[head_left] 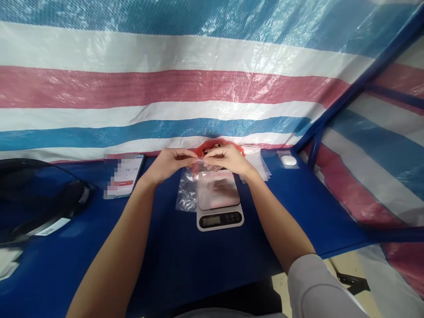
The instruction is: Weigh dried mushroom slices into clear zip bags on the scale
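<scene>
My left hand (pixel 168 164) and my right hand (pixel 230 159) meet above the far side of a small digital kitchen scale (pixel 219 194). Between them, thumbs and fingers pinch the upper edge of a clear plastic bag (pixel 187 193). The bag's crinkled film shows to the left of the scale, beneath my left fingers. On the scale's shiny plate there are only reflections. Its display cannot be read. Right behind my hands a red plastic bag (pixel 228 142) lies with small items in it, partly hidden by my fingers.
Flat clear bags (pixel 261 164) lie beyond my right wrist. Farther right is a white rounded object (pixel 289 160) in a clear packet. A phone (pixel 129 174) showing a timer and a black headset-like object (pixel 66 207) occupy the left. A striped tarp (pixel 165 88) backs the blue table (pixel 205 260).
</scene>
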A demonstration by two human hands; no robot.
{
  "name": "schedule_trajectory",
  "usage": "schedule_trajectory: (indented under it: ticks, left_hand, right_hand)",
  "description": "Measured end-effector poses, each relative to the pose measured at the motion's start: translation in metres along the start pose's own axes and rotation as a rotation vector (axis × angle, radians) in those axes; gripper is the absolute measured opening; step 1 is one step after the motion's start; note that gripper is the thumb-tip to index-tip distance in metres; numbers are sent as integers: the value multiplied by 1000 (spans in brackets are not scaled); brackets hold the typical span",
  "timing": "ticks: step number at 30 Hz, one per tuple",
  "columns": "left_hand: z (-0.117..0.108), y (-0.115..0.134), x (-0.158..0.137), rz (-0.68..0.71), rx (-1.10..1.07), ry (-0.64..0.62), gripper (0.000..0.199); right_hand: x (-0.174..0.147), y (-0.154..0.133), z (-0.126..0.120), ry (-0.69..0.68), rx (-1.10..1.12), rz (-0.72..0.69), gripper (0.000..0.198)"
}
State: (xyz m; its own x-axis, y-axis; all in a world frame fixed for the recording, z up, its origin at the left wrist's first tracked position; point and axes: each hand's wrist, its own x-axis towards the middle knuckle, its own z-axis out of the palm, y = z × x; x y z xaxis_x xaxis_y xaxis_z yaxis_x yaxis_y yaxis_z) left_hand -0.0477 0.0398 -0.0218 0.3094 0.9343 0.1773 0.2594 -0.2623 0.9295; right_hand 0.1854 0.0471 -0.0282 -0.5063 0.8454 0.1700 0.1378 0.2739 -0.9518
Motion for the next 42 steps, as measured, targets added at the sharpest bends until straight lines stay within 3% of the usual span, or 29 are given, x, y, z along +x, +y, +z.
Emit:
schedule_trajectory:
  ticks: [7,11,14,16,20,26,32,37,42]
  left_hand:
    - [19,-9,4,71,98,279,16]
    - [28,-4,0,145,228,338,10]
    - [35,-1,-4,135,273,324,12]
    - [39,-1,-4,44,236,274,21]
    - [42,-5,-2,-206,-35,185,40]
    - [40,-10,0,-384,-359,150,34]
    - [38,-13,-2,-444,-442,110,43]
    - [40,-15,0,-461,-466,124,32]
    - [43,-14,0,-429,-452,167,30]
  right_hand:
    - [5,16,-2,65,-96,22,17]
    - [4,15,-4,136,-111,53,15]
    - [3,13,-4,171,-146,32,16]
    - [2,10,-4,167,-202,-2,17]
    - [0,1,-1,160,-352,-86,13]
    - [0,0,1,94,-436,-174,10]
    - [-2,-2,3,51,-495,-149,10]
    - [-2,-3,3,31,-507,-139,9]
    - [-3,4,-4,33,-352,-129,11]
